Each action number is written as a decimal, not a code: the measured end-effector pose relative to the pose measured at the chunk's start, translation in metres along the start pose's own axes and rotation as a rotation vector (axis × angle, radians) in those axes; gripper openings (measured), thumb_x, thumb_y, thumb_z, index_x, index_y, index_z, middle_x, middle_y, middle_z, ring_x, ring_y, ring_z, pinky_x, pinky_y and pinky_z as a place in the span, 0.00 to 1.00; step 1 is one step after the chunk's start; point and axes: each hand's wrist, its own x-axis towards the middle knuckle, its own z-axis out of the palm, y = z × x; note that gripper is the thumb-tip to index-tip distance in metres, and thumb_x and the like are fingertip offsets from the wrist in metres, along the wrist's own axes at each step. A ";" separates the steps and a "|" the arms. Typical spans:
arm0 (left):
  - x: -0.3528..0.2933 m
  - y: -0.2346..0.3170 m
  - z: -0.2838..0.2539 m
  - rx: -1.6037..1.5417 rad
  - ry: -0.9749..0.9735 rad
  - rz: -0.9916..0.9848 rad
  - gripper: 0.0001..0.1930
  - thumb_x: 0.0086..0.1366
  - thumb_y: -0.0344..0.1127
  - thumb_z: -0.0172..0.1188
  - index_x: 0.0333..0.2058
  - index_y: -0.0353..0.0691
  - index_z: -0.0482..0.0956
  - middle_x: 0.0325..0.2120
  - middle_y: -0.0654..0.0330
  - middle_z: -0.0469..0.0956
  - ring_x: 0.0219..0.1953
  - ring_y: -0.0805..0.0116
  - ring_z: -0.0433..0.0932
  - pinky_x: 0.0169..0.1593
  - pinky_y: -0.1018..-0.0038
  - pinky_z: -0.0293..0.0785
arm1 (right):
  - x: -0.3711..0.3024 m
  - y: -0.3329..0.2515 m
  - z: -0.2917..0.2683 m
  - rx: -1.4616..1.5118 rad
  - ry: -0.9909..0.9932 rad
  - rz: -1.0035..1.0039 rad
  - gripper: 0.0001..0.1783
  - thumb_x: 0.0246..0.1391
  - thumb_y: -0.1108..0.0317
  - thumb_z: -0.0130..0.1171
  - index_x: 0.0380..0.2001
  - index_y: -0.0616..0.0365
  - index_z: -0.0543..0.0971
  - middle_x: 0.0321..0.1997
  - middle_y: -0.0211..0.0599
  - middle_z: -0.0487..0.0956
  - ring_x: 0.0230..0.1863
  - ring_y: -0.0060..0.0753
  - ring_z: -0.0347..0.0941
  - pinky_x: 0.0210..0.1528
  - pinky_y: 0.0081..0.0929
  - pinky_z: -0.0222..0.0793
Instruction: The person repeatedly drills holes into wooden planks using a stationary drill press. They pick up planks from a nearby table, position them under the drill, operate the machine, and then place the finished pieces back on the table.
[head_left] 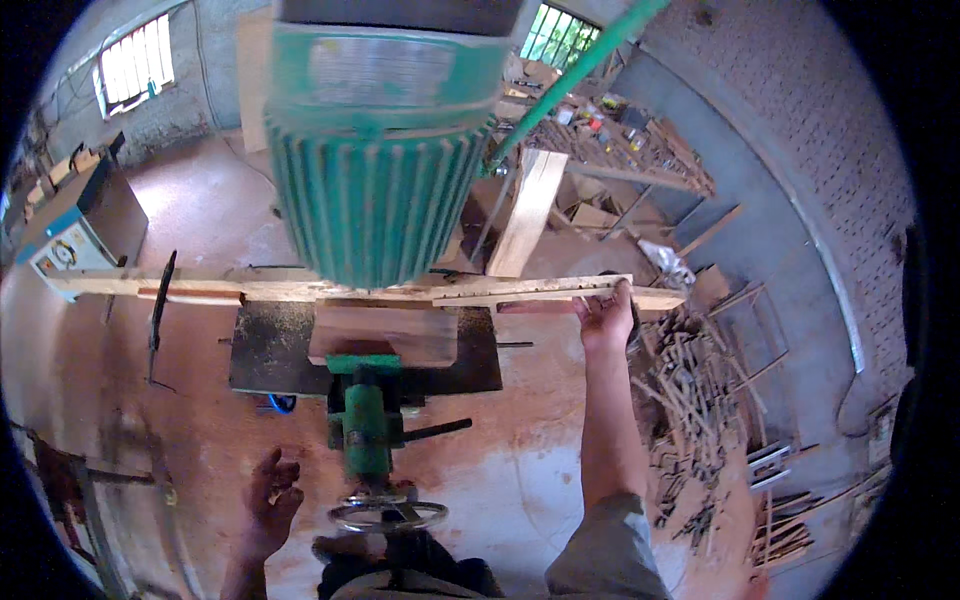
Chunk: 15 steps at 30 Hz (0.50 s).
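Observation:
At the right, my right hand [607,322] is closed on the end of a pale wooden strip [535,292] with a row of dark marks or holes along it. The strip lies along a longer wooden beam [220,282] that crosses the machine table [270,345]. A green ribbed motor [375,200] hangs above and hides the middle of the wood. My left hand [272,503] hangs at the lower left with its fingers loosely curled and apart, holding nothing. Nearest to it are a green clamp [365,430] and its chrome handwheel [388,514]. A wooden block [385,335] sits between clamp and beam.
A dark upright lever [158,315] stands beside the beam at the left. Another board [527,215] extends away behind the motor. Wood offcuts [700,430] lie heaped on the floor at the right. A grey cabinet [85,225] stands at the far left.

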 end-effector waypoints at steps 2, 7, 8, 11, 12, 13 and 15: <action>-0.012 0.007 -0.004 0.114 -0.002 0.067 0.33 0.57 0.25 0.60 0.61 0.32 0.57 0.48 0.51 0.73 0.48 0.62 0.73 0.49 0.68 0.72 | -0.032 -0.020 -0.003 0.092 -0.312 -0.059 0.18 0.59 0.52 0.53 0.47 0.51 0.72 0.47 0.34 0.75 0.47 0.36 0.72 0.43 0.41 0.75; -0.042 0.049 -0.038 0.571 0.198 0.299 0.40 0.49 0.32 0.69 0.59 0.32 0.59 0.55 0.43 0.66 0.55 0.48 0.67 0.57 0.59 0.65 | -0.199 0.003 0.061 0.115 -0.875 -0.006 0.24 0.55 0.57 0.60 0.53 0.51 0.71 0.53 0.37 0.74 0.56 0.43 0.68 0.59 0.45 0.65; -0.047 0.066 -0.050 0.679 0.253 0.356 0.41 0.47 0.34 0.70 0.59 0.31 0.59 0.56 0.43 0.64 0.57 0.45 0.65 0.59 0.57 0.63 | -0.236 0.020 0.078 0.109 -1.017 0.057 0.25 0.53 0.57 0.61 0.53 0.51 0.71 0.54 0.39 0.73 0.56 0.45 0.68 0.59 0.46 0.64; -0.091 0.062 -0.103 0.863 0.381 0.386 0.46 0.42 0.39 0.73 0.59 0.33 0.58 0.59 0.42 0.59 0.60 0.43 0.59 0.62 0.56 0.59 | -0.353 0.077 0.132 0.087 -1.317 0.262 0.26 0.50 0.60 0.65 0.52 0.51 0.72 0.54 0.41 0.72 0.57 0.49 0.67 0.60 0.48 0.62; -0.112 0.052 -0.126 0.914 0.433 0.359 0.48 0.41 0.40 0.74 0.60 0.33 0.58 0.60 0.43 0.58 0.61 0.42 0.58 0.63 0.56 0.58 | -0.393 0.101 0.147 0.091 -1.407 0.348 0.26 0.49 0.61 0.66 0.51 0.51 0.72 0.54 0.41 0.72 0.57 0.50 0.66 0.60 0.49 0.62; -0.133 0.047 -0.148 0.924 0.446 0.327 0.46 0.43 0.40 0.71 0.59 0.33 0.58 0.59 0.43 0.59 0.61 0.43 0.59 0.63 0.56 0.58 | -0.428 0.119 0.154 0.080 -1.412 0.364 0.26 0.48 0.61 0.67 0.51 0.51 0.72 0.53 0.41 0.72 0.57 0.48 0.66 0.60 0.50 0.61; -0.173 0.024 -0.192 0.992 0.499 0.201 0.40 0.48 0.39 0.65 0.59 0.33 0.59 0.57 0.43 0.61 0.59 0.44 0.61 0.62 0.56 0.57 | -0.495 0.160 0.173 0.126 -1.481 0.451 0.28 0.48 0.61 0.67 0.52 0.50 0.72 0.53 0.42 0.72 0.58 0.46 0.66 0.61 0.51 0.58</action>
